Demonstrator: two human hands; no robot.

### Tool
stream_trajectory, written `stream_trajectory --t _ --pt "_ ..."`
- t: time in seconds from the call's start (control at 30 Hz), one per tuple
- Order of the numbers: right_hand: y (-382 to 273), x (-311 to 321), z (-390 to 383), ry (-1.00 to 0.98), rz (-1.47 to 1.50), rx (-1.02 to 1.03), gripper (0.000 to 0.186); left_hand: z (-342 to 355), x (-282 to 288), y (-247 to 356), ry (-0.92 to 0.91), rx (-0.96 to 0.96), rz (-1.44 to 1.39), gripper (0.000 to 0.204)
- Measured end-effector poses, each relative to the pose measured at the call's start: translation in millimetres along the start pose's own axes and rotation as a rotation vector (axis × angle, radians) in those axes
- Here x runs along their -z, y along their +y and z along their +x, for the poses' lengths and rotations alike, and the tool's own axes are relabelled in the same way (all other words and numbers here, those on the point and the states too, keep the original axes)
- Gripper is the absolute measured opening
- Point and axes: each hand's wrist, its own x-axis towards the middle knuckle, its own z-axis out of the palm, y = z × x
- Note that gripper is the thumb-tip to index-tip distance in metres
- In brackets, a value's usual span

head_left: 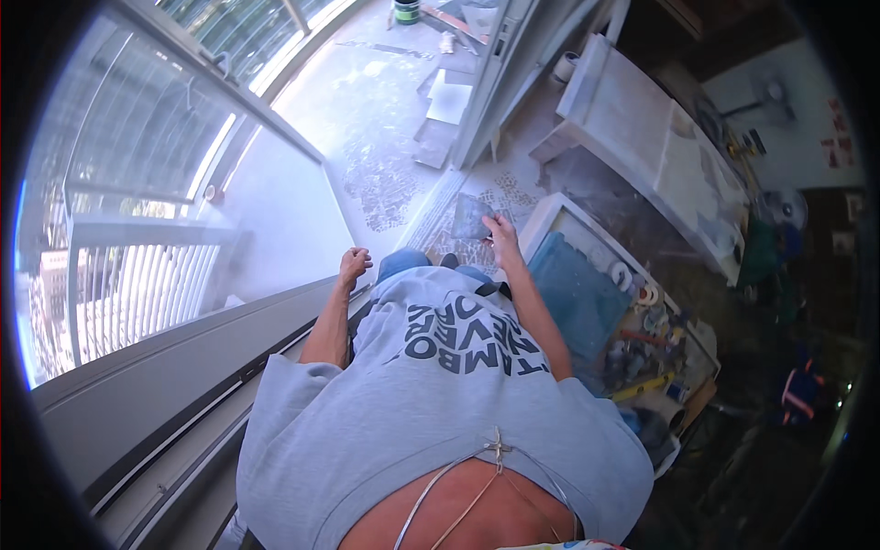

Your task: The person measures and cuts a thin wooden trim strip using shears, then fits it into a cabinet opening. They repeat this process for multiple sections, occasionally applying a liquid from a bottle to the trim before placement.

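My right hand (500, 240) grips a thin, flat, grey-blue square sheet (468, 218) by its right edge, fingers pinched over it. The sheet looks dusty, and its exact kind cannot be made out. It hangs over the dusty, speckled floor by the door track (429, 213). Off to the left, my left hand (356, 266) is loosely closed in front of my body, with nothing visible in it. The nearest thing to that hand is the grey frame rail (220, 335) running along my left side.
A white open drawer or box (541, 223) on the right holds a blue cloth (587, 293), tape rolls and tools. Beyond it stands a dusty white cabinet (632, 119). Tile pieces (449, 99) and a green bucket (406, 11) lie farther ahead. Glass and a barred railing (147, 293) border the left.
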Motion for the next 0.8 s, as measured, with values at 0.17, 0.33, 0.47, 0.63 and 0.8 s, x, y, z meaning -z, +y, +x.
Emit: stream_trajectory --t 0.17,0.33,0.47,0.63,0.8 --pt "-50.9 -34.4 88.7 -0.131 -0.157 -0.059 0.027 11.8 -2.9 9.9 0.138 0.141 -0.12 0.032" --pt "-93.6 -89.3 195.7 -0.183 -0.03 -0.125 0.026 71.5 3.3 -5.4 0.14 -0.042 0.108 0.035" --pt "-139.3 -164.1 321.1 -0.203 -0.022 -0.132 0.027 152.9 20.0 -5.6 0.101 0.102 -0.143 0.035" --pt "-174.2 -261.3 513.3 -0.201 0.068 -0.062 0.03 271.5 68.1 91.8 0.207 0.087 -0.017 0.037" --pt "-217.4 -300.1 656.0 0.033 0.297 -0.249 0.027 342.9 128.4 201.2 0.35 0.071 -0.003 0.038"
